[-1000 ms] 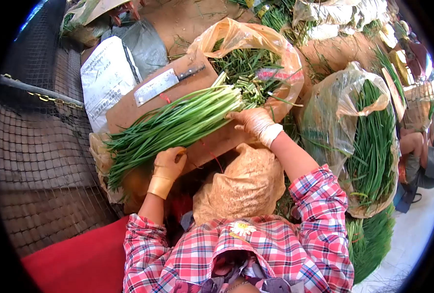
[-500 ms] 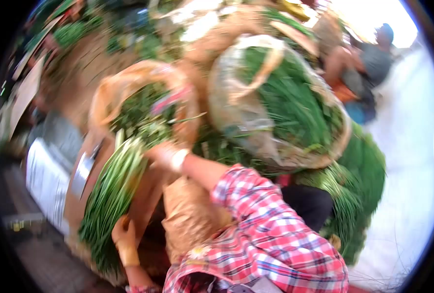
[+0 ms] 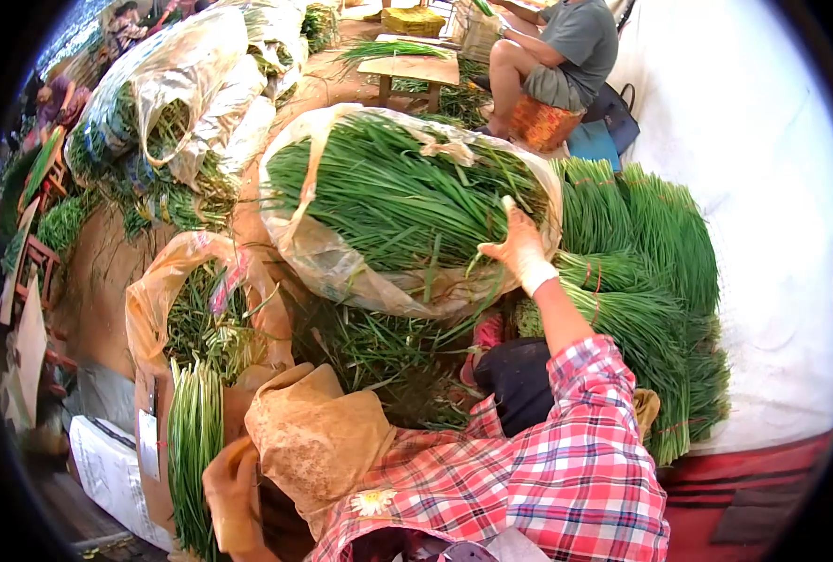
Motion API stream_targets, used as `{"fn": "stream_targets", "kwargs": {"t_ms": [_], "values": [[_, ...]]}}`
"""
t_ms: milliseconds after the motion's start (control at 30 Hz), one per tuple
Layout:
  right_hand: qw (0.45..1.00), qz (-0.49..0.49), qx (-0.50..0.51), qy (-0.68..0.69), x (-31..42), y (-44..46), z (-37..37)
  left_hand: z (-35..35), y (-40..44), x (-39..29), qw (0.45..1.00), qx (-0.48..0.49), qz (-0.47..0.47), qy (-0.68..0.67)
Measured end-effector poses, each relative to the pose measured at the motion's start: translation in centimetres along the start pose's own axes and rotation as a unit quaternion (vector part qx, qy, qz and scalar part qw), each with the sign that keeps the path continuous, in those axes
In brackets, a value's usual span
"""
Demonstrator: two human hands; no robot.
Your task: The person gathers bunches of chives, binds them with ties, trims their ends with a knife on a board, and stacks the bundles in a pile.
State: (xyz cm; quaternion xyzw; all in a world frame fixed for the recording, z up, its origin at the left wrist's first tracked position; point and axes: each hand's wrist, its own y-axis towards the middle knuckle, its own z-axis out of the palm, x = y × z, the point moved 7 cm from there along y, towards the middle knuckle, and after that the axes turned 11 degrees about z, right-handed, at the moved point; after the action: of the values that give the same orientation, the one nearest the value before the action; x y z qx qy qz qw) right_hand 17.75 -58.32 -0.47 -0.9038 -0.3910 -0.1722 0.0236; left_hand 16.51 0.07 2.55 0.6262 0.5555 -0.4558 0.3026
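The right hand (image 3: 518, 245), fingers spread and not closed on anything, is at the greens (image 3: 388, 187) near the right rim of the sack (image 3: 327, 260). The left hand (image 3: 232, 487) is blurred beside the bunch (image 3: 194, 450); whether it grips, I cannot tell. That bunch lies lengthwise on the board (image 3: 161, 496), the knife (image 3: 148, 440) near the board's left edge. A bag (image 3: 145, 309) stands by its far edge; tied bundles (image 3: 655, 244) lie right of the sack.

No lettering can be read: the print on the white sack (image 3: 112, 478) at eight o'clock and the pink marking (image 3: 232, 281) on the orange plastic bag (image 3: 148, 304) at nine o'clock are illegible.
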Motion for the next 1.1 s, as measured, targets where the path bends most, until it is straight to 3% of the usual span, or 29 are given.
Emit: {"fn": "stream_targets", "kwargs": {"t_ms": [67, 133, 200, 333, 433, 533, 600, 733, 800, 867, 933, 1000, 1100], "values": [[0.998, 0.028, 0.010, -0.048, -3.1, 1.6, 0.7, 5.5, 2.5, -3.0, 0.997, 0.060, 0.044, -0.010], [0.993, -0.002, 0.054, -0.109, -3.3, 2.2, 4.0, 11.7, 4.0, -7.4, 0.959, 0.160, 0.223, 0.066], [0.975, -0.005, 0.048, -0.216, -2.1, 0.8, 6.8, 17.7, 4.3, -8.9, 0.930, 0.259, 0.247, 0.082], [0.986, 0.028, 0.110, -0.125, -3.9, 1.9, 6.1, 24.6, 3.8, -9.3, 0.912, 0.319, 0.243, 0.084], [0.995, -0.028, 0.001, -0.098, -4.2, 3.1, 3.7, 27.2, 3.1, -7.5, 0.887, 0.405, 0.189, 0.119], [0.983, -0.006, 0.089, -0.160, -3.5, 1.8, 6.9, 28.8, 3.1, -5.6, 0.886, 0.411, 0.197, 0.090], [0.985, -0.030, 0.071, -0.152, -3.9, 1.3, 7.2, 29.9, 3.2, -5.2, 0.884, 0.422, 0.184, 0.083], [0.974, -0.019, 0.175, -0.140, -4.6, 3.0, 5.0, 31.4, 3.0, -5.3, 0.872, 0.452, 0.165, 0.086], [0.984, -0.068, 0.104, -0.125, -6.0, 4.0, 4.3, 31.5, 3.2, -4.5, 0.877, 0.452, 0.144, 0.076], [0.988, -0.057, 0.076, -0.119, -8.1, 5.7, 4.3, 31.7, 3.3, -3.4, 0.881, 0.454, 0.120, 0.061], [0.981, 0.023, 0.189, -0.040, -10.2, 7.5, 5.6, 31.7, 3.7, -2.3, 0.880, 0.456, 0.116, 0.059], [0.959, 0.023, 0.274, -0.060, -9.9, 8.1, 6.9, 32.0, 3.9, -1.1, 0.882, 0.460, 0.093, 0.047], [0.964, -0.057, 0.209, -0.156, -7.3, 6.9, 6.9, 32.7, 4.4, 1.4, 0.883, 0.466, 0.054, 0.030]]}}
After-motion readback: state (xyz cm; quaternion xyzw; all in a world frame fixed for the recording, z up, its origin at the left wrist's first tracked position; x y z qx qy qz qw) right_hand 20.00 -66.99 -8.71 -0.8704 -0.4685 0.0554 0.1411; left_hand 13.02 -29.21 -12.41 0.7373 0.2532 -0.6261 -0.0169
